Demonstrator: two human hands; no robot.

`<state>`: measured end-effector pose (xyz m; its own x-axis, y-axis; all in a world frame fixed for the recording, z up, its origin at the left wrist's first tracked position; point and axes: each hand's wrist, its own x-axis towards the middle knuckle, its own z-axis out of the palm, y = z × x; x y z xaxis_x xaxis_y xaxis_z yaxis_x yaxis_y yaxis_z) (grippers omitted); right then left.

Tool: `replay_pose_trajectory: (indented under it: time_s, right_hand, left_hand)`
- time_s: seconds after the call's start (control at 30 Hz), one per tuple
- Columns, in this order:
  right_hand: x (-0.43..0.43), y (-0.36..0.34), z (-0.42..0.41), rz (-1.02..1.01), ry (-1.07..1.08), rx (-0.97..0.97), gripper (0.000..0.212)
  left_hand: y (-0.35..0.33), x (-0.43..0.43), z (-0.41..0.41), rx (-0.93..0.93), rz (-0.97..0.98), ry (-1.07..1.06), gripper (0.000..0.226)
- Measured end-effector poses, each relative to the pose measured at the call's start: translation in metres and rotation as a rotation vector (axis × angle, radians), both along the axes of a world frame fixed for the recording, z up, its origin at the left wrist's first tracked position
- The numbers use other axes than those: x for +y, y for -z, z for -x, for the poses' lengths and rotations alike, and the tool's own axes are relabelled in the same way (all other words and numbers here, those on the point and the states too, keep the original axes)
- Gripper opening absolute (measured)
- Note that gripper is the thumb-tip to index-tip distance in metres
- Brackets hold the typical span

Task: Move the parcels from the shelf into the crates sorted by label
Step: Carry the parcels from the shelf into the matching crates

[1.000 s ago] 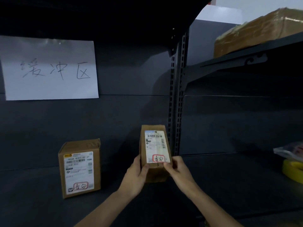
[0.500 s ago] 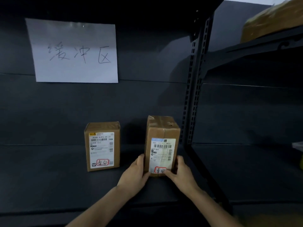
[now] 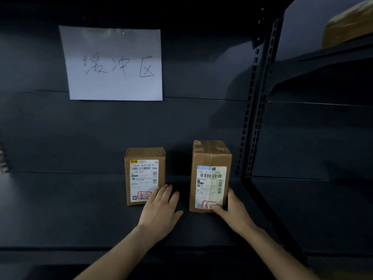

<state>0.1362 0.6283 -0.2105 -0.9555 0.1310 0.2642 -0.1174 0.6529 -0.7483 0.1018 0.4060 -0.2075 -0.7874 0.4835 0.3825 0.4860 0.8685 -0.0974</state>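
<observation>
Both forearms are bare, with no sleeves in view. The left hand (image 3: 160, 209) and right hand (image 3: 234, 213) wear no gloves, rings or watch.

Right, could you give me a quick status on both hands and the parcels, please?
Left hand open, fingertips at left parcel. Right hand gripping taller right parcel, standing on shelf. Nothing blocking; no crates in view.

Both bare forearms reach forward and up from below. Left hand (image 3: 160, 209) lies flat, palm down, fingers (image 3: 165, 191) together and extended. Right hand (image 3: 232, 213) is cupped, thumb pressing forward, fingers wrapped out of sight.
</observation>
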Motion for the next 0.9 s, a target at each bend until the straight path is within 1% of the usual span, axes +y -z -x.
replay_pose_trajectory:
  time_s: [0.07, 0.2, 0.3, 0.33, 0.4, 0.47, 0.67, 0.9]
  right_hand:
    - [-0.003, -0.002, 0.005, 0.038, -0.035, -0.028, 0.073]
    - [-0.005, -0.004, 0.022, 0.160, -0.076, -0.095, 0.078]
    - [-0.012, -0.004, 0.035, 0.165, -0.114, -0.123, 0.080]
    - [-0.016, -0.004, 0.039, 0.162, -0.127, -0.128, 0.080]
    - [-0.024, -0.004, 0.045, 0.160, -0.143, -0.133, 0.080]
    - [-0.032, -0.004, 0.051, 0.162, -0.151, -0.140, 0.079]
    - [-0.046, -0.006, 0.066, 0.153, -0.159, -0.165, 0.074]
    - [-0.050, -0.007, 0.075, 0.154, -0.141, -0.192, 0.071]
  left_hand:
    - [-0.002, -0.014, -0.002, 0.053, -0.011, -0.023, 0.056]
    - [-0.006, -0.045, -0.004, 0.011, -0.120, -0.024, 0.049]
    - [-0.009, -0.068, -0.008, 0.003, -0.128, -0.063, 0.041]
    - [-0.009, -0.076, -0.009, -0.025, -0.165, -0.073, 0.041]
    - [-0.011, -0.086, -0.009, -0.098, -0.209, -0.100, 0.046]
    - [-0.008, -0.098, -0.003, -0.093, -0.242, -0.144, 0.050]
    - [-0.013, -0.118, 0.017, -0.207, -0.257, -0.286, 0.070]
    - [-0.017, -0.114, 0.044, -0.341, -0.313, -0.260, 0.088]
